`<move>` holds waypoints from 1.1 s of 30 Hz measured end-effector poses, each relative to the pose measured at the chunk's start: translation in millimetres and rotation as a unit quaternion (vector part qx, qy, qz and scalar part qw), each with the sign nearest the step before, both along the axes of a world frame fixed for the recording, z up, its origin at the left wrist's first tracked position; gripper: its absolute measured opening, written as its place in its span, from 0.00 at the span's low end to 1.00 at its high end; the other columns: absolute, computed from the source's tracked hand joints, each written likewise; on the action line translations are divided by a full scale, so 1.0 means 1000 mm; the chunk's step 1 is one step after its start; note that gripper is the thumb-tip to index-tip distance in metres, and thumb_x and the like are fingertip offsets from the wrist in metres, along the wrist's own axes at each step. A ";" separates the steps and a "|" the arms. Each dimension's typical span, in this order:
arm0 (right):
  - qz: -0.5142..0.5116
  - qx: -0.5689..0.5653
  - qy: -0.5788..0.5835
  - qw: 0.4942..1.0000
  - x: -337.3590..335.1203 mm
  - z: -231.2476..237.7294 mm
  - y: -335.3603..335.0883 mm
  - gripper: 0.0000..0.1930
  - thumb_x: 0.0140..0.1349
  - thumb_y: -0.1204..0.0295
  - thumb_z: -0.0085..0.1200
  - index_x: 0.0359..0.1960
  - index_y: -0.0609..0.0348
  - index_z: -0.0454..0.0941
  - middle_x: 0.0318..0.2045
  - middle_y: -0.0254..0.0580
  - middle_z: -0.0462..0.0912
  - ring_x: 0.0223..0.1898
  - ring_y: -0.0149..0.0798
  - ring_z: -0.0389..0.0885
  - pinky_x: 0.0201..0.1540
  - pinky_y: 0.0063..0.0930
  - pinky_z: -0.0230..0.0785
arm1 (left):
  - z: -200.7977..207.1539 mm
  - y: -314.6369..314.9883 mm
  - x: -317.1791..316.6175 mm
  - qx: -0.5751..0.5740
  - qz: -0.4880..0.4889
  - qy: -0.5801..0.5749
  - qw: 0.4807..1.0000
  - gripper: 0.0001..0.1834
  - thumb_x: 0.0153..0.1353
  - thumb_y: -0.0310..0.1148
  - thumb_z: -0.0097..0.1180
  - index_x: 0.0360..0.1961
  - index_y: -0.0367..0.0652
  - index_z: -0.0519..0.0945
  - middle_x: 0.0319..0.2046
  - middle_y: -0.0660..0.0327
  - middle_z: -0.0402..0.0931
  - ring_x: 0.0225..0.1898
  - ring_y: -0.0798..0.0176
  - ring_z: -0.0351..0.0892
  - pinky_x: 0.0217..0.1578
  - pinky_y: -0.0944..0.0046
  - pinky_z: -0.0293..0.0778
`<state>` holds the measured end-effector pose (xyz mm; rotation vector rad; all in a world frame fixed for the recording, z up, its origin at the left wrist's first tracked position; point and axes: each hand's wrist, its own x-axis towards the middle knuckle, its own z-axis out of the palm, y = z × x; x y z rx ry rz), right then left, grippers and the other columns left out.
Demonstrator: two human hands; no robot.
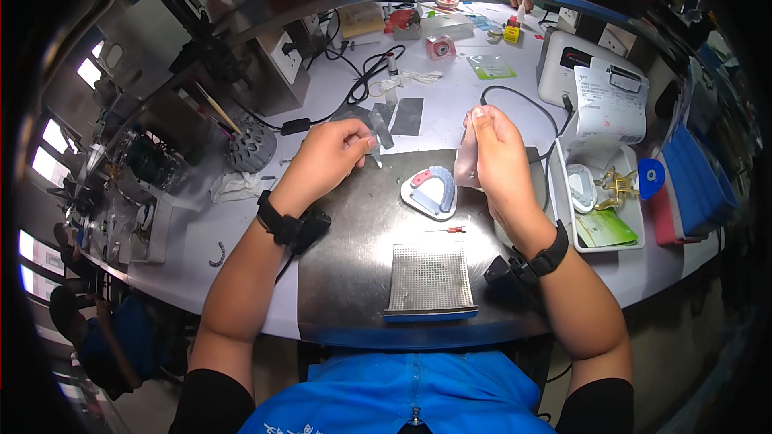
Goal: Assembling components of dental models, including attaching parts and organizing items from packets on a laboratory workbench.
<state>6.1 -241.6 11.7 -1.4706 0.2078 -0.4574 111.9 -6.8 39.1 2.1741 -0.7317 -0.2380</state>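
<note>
My left hand (338, 153) is closed in a pinch, with a thin clear strip (376, 160) at its fingertips. Just beyond those fingers is a narrow grey strip (382, 128); I cannot tell if it touches them. My right hand (498, 149) is raised and closed, thumb up against the fingers. What it holds, if anything, is hard to make out. Between and below the hands, a dental model (440, 204) with a white base, blue-grey teeth and a pink section lies on the metal plate (342, 253). A small red-handled tool (456, 230) lies nearer me.
A perforated metal tray (430, 277) sits at the plate's front. On the right, a white bin (607, 247) holds another model and a gold-coloured articulator (615, 186). Dark grey sheets (408, 116) and a black cable (362, 88) lie behind. A grey bur holder (251, 147) stands left.
</note>
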 end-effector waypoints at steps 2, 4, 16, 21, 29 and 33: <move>0.014 0.056 -0.009 0.998 0.000 -0.005 0.003 0.14 0.85 0.61 0.44 0.43 0.56 0.77 0.30 0.29 0.77 0.27 0.23 0.76 0.26 0.20 0.68 | -0.007 0.001 0.006 0.093 -0.004 -0.027 0.995 0.10 0.72 0.32 0.61 0.46 0.35 0.85 0.23 0.61 0.82 0.26 0.68 0.80 0.33 0.66 0.73; 0.035 0.081 -0.007 0.996 -0.001 -0.007 -0.001 0.12 0.84 0.62 0.46 0.46 0.56 0.76 0.34 0.31 0.79 0.31 0.24 0.80 0.30 0.21 0.74 | -0.013 0.002 0.002 0.089 0.004 -0.130 0.987 0.12 0.73 0.32 0.61 0.50 0.35 0.84 0.27 0.62 0.81 0.29 0.71 0.78 0.33 0.67 0.72; 0.232 0.162 0.010 0.959 -0.019 0.021 0.010 0.09 0.77 0.69 0.58 0.52 0.58 0.76 0.51 0.45 0.88 0.48 0.32 0.88 0.46 0.25 0.84 | -0.004 -0.007 -0.070 -0.260 -0.045 0.015 0.964 0.16 0.71 0.19 0.60 0.58 0.37 0.77 0.49 0.62 0.77 0.39 0.76 0.78 0.38 0.74 0.74; 0.252 0.148 -0.018 0.956 -0.020 0.012 0.012 0.09 0.76 0.69 0.60 0.52 0.57 0.78 0.49 0.37 0.87 0.48 0.28 0.85 0.51 0.25 0.77 | -0.003 0.002 -0.067 -0.206 -0.080 -0.101 0.970 0.12 0.71 0.18 0.59 0.53 0.38 0.81 0.44 0.62 0.74 0.38 0.74 0.79 0.37 0.74 0.74; 0.235 0.105 0.001 0.966 -0.023 0.016 0.015 0.09 0.73 0.68 0.65 0.47 0.58 0.82 0.43 0.32 0.85 0.44 0.23 0.82 0.44 0.20 0.76 | -0.008 0.008 -0.063 -0.206 -0.106 -0.158 0.960 0.13 0.69 0.18 0.62 0.52 0.38 0.80 0.44 0.61 0.76 0.38 0.73 0.79 0.37 0.73 0.74; 0.224 0.090 -0.003 0.970 -0.023 0.013 0.019 0.07 0.74 0.71 0.65 0.46 0.59 0.82 0.42 0.33 0.85 0.42 0.23 0.82 0.41 0.20 0.80 | -0.004 0.005 -0.070 -0.201 -0.099 -0.143 0.964 0.12 0.67 0.16 0.63 0.48 0.39 0.79 0.40 0.62 0.77 0.35 0.74 0.76 0.36 0.72 0.72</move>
